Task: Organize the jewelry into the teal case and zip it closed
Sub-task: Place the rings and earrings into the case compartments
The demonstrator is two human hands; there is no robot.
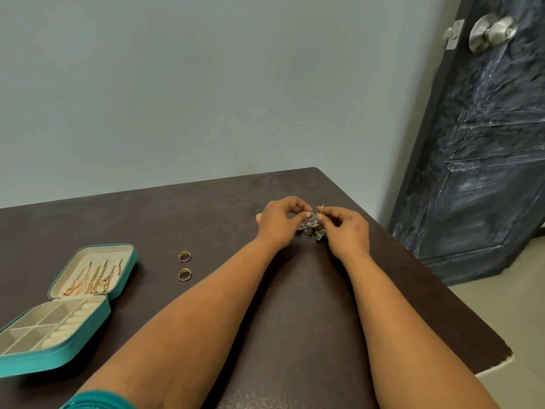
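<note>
Both hands working a tangled jewelry cluster (312, 227) at the far right of the table (295, 305).

Left hand (280, 221) and right hand (346, 228) each have a pinching grip on the cluster, just above the tabletop. Teal case (59, 314) lies open at near left, gold chains (94, 278) in its lid. Two gold rings (185, 265) lie between case and arms.

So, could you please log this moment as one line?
left hand: pinching jewelry cluster | right hand: pinching cluster | teal case: open | two gold rings: on table
</note>
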